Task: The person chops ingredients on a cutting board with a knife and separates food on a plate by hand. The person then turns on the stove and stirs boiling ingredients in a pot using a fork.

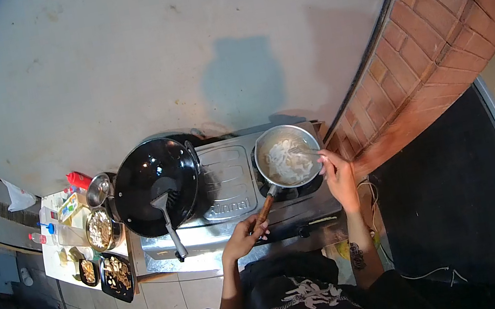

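My left hand [245,238] is closed around the wooden handle [266,209] of a saucepan [259,164] on the right burner. Cloudy liquid and pale, flat noodle-like strips [286,160] fill the pan. Over its right rim, my right hand [339,179] grips a thin metal utensil [306,150] whose tip is down among the strips; whether it is a fork or a spoon I cannot tell. On the left burner stands a black wok [139,172], with a grey slotted spatula [172,229] leaning inside and its handle over the front rim.
The steel gas stove [225,178] backs onto a pale wall, with a brick column [414,54] at right. On the left side table are a bowl of pale pieces [100,229], black trays of chopped food [116,276], a metal bowl [99,190], a red bottle [77,179] and a plastic jug [71,235].
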Tool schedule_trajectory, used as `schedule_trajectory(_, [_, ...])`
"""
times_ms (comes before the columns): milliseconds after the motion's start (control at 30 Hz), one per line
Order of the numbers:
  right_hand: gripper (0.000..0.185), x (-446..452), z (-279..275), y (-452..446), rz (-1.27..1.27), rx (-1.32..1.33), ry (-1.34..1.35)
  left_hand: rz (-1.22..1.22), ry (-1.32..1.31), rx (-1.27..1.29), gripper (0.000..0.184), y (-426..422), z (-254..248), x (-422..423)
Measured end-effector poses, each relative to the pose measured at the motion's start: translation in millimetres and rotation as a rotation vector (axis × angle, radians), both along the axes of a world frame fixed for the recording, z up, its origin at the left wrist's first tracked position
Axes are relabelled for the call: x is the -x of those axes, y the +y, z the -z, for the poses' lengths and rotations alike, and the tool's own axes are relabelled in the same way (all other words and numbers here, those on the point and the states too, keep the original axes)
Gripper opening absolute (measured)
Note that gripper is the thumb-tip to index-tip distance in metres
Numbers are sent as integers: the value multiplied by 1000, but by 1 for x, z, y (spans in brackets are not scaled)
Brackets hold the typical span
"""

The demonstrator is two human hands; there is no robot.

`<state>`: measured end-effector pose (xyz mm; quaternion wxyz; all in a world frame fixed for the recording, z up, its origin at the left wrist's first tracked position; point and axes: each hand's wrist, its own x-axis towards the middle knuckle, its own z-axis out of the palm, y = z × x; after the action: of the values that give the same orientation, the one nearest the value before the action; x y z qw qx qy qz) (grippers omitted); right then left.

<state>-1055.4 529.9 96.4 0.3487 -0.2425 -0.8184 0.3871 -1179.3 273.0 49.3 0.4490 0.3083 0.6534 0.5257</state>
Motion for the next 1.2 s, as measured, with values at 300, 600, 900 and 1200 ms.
schedule_trajectory(300, [19, -8, -16, -12, -230, 121, -69, -6, -22, 0, 27, -1, 1, -2])
schedule_trajectory(600, [20, 5, -7, 1, -13, 71, 10, 10, -35, 8, 29, -1, 4, -1])
schedule_trajectory(900, [18, 7, -11, -19, -247, 129, -19, -16, -39, -7, 31, -2, 6, -3])
schedule_trajectory(1200, [17, -23, -27, 0, -110, -8, -107, -6, -22, -3, 31, -1, 0, -3])
